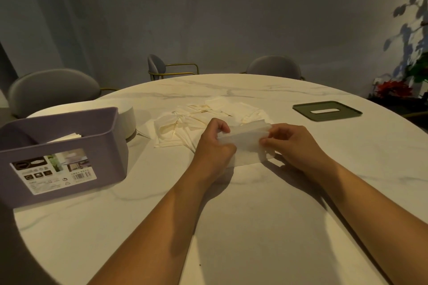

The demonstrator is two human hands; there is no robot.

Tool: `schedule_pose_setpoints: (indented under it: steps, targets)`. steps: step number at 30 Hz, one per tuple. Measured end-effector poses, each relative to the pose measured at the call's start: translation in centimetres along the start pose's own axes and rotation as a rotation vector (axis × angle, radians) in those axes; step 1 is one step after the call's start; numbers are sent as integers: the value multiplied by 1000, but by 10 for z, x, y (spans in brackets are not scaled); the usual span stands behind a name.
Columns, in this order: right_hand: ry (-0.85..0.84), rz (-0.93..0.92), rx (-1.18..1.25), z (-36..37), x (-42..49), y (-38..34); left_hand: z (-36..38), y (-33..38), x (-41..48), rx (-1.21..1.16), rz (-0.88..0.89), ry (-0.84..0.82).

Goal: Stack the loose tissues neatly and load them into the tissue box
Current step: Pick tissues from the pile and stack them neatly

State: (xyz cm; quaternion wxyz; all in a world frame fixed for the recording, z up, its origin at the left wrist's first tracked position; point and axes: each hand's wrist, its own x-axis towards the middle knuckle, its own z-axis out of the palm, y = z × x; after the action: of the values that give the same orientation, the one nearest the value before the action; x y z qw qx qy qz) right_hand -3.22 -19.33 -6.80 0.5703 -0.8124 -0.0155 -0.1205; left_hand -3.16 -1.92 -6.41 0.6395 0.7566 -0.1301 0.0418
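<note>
Both ends of the blurred tissue stack (244,137) hide inside the pinching left hand (214,146) and right hand (288,143), while the frame crops the tissue box (108,146) at its left.

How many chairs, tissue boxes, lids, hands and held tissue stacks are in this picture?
Chairs: 3
Tissue box: 1
Lid: 1
Hands, left and right: 2
Tissue stack, held: 1
Total: 8

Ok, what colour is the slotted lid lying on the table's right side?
The lid is dark olive green, seen best in the head view.
</note>
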Motion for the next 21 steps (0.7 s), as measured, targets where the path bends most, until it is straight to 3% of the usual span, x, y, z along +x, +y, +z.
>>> schedule_pose_setpoints:
  steps: [8, 21]
  targets:
    - [91, 25, -14, -5, 2, 0, 0, -4, 1, 24, 19, 13]
    - [-27, 58, 31, -6, 5, 0, 2, 2, -1, -106, 1, -35]
